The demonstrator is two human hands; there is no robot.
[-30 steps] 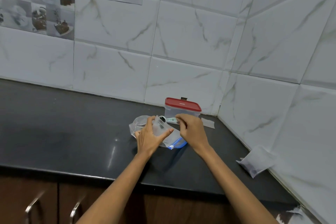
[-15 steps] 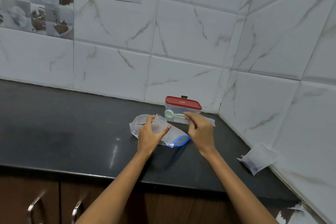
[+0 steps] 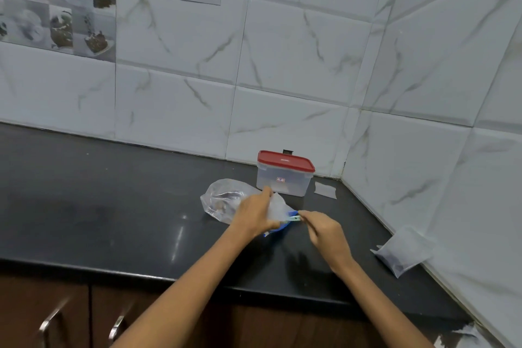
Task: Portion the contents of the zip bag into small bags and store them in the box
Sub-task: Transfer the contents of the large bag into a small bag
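Note:
A clear zip bag [image 3: 226, 200] with a blue zip strip lies on the black counter [image 3: 113, 206], with some brown contents inside. My left hand [image 3: 255, 213] grips a small clear bag at the zip bag's mouth. My right hand [image 3: 324, 230] pinches the handle of a pale green spoon [image 3: 293, 218], whose bowl end is hidden at the bag mouth. A clear plastic box [image 3: 284, 178] with a red lid, shut, stands just behind the bags near the corner.
A filled small bag [image 3: 401, 251] leans against the right wall. A flat empty small bag [image 3: 324, 190] lies right of the box. Tiled walls meet in a corner behind. Cabinet doors with handles [image 3: 53, 322] sit under the counter edge.
My right hand has brought the spoon down from in front of the box to the bag mouth. My left hand has shifted its hold on the small bag.

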